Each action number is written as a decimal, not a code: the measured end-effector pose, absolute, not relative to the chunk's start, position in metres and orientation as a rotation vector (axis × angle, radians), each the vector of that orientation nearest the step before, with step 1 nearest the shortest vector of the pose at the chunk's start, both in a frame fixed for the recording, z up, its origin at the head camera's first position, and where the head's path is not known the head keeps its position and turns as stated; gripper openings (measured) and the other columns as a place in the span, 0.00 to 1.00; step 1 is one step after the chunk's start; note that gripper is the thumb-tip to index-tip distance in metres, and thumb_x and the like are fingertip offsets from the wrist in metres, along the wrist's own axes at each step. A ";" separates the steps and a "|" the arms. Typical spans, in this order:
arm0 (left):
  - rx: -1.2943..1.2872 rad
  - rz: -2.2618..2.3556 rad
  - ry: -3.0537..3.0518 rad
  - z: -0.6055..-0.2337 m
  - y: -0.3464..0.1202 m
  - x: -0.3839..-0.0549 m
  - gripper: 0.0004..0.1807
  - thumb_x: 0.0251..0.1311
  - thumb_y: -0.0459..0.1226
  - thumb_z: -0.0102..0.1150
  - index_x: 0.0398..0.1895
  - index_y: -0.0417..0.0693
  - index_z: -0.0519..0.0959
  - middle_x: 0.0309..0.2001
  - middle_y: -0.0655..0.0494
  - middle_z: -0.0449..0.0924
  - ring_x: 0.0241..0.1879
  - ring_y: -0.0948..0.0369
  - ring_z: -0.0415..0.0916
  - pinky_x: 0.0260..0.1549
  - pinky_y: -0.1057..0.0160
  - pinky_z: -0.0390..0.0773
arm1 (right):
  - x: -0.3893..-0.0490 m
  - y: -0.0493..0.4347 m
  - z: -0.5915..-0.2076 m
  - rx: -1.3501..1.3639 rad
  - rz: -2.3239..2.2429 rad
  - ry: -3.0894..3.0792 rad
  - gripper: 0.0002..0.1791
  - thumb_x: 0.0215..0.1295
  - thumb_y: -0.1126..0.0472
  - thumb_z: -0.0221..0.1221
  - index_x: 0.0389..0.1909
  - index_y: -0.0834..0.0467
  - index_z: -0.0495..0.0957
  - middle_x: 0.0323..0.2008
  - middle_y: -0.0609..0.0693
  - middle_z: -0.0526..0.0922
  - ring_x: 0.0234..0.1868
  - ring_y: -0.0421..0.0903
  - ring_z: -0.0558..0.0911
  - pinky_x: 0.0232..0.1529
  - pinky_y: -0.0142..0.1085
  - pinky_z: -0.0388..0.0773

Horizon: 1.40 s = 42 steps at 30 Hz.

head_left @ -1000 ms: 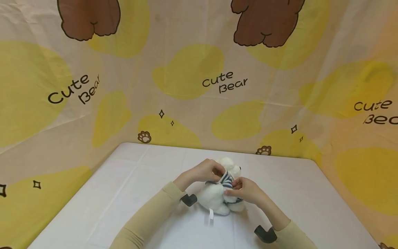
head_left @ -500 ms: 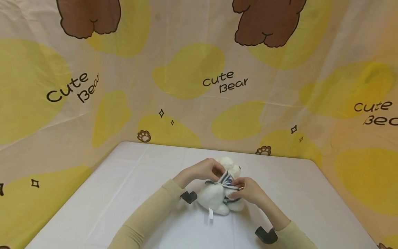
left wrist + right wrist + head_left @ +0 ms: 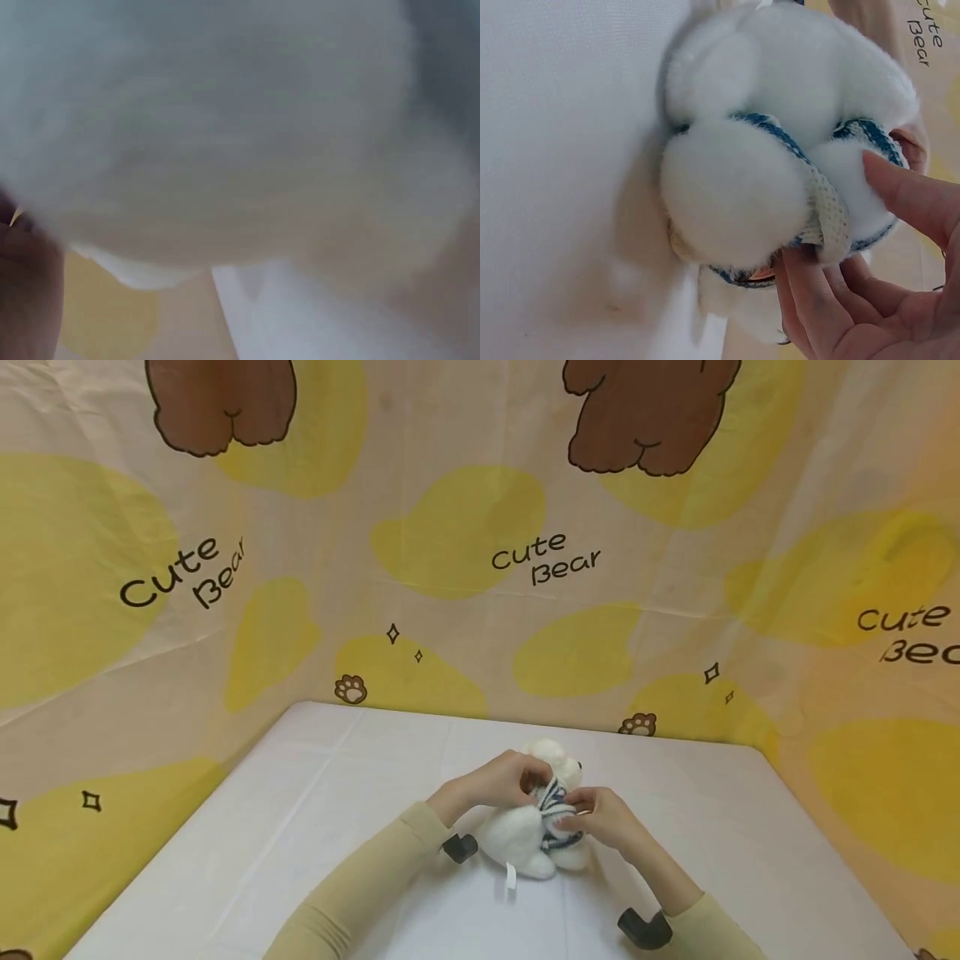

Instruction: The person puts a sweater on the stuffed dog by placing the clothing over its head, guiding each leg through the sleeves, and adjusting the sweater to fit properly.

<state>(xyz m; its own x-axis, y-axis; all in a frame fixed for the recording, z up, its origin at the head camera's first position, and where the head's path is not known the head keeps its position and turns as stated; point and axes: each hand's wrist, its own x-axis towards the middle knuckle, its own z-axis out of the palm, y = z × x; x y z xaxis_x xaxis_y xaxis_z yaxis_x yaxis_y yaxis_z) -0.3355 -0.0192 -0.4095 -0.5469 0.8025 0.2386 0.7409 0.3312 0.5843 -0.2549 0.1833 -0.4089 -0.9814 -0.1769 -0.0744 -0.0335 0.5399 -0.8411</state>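
Observation:
A white plush toy (image 3: 510, 837) sits on the table with its back to the head view, its snout to the right. It wears a knit striped sweater (image 3: 553, 800), white and dark blue, bunched about its upper body. My left hand (image 3: 508, 779) grips the sweater behind the toy's neck; its fingertips are partly hidden. On the toy's right side my right hand (image 3: 609, 820) holds the sweater by its side edge. In the right wrist view, the thumb (image 3: 911, 196) lies by a white paw and fingers reach under the knit edge. Blurred white fur (image 3: 202, 142) fills the left wrist view.
A white tag (image 3: 511, 877) hangs from the toy's rear onto the white table (image 3: 315, 827). Black wrist mounts (image 3: 645, 929) sit under both forearms. A printed yellow and beige cloth (image 3: 450, 543) stands behind the table and along its sides.
My left hand has shifted slightly right and down. The striped cloth spread over the toy's back is now drawn right, and more of the sweater's edge shows by my right hand.

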 end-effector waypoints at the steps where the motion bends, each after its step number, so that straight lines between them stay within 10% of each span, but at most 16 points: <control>1: 1.451 1.039 2.486 -0.412 -0.019 -0.335 0.13 0.46 0.27 0.66 0.35 0.50 0.79 0.23 0.63 0.70 0.24 0.71 0.65 0.26 0.75 0.67 | -0.255 0.184 -0.409 -0.178 -1.434 2.613 0.22 0.48 0.62 0.69 0.45 0.67 0.79 0.38 0.53 0.85 0.38 0.43 0.81 0.38 0.37 0.78; 14: 1.278 1.333 2.475 -0.427 -0.016 -0.335 0.12 0.47 0.28 0.67 0.33 0.45 0.76 0.24 0.61 0.70 0.26 0.70 0.65 0.28 0.73 0.67 | -0.257 0.193 -0.399 -0.215 -1.579 2.551 0.20 0.53 0.54 0.68 0.45 0.56 0.76 0.47 0.55 0.81 0.45 0.46 0.79 0.41 0.39 0.78; 34: 0.882 1.790 2.275 -0.431 -0.023 -0.329 0.06 0.51 0.26 0.62 0.34 0.37 0.78 0.32 0.57 0.80 0.35 0.69 0.74 0.33 0.72 0.71 | -0.263 0.212 -0.402 -0.478 -1.202 2.420 0.12 0.48 0.58 0.71 0.27 0.61 0.80 0.22 0.44 0.77 0.24 0.40 0.74 0.27 0.35 0.74; 42: 0.993 1.658 2.361 -0.437 -0.025 -0.334 0.10 0.49 0.25 0.62 0.35 0.43 0.78 0.34 0.56 0.79 0.31 0.67 0.70 0.32 0.71 0.71 | -0.267 0.211 -0.400 -0.420 -1.339 2.437 0.17 0.62 0.50 0.61 0.39 0.61 0.78 0.34 0.49 0.80 0.38 0.43 0.78 0.41 0.40 0.81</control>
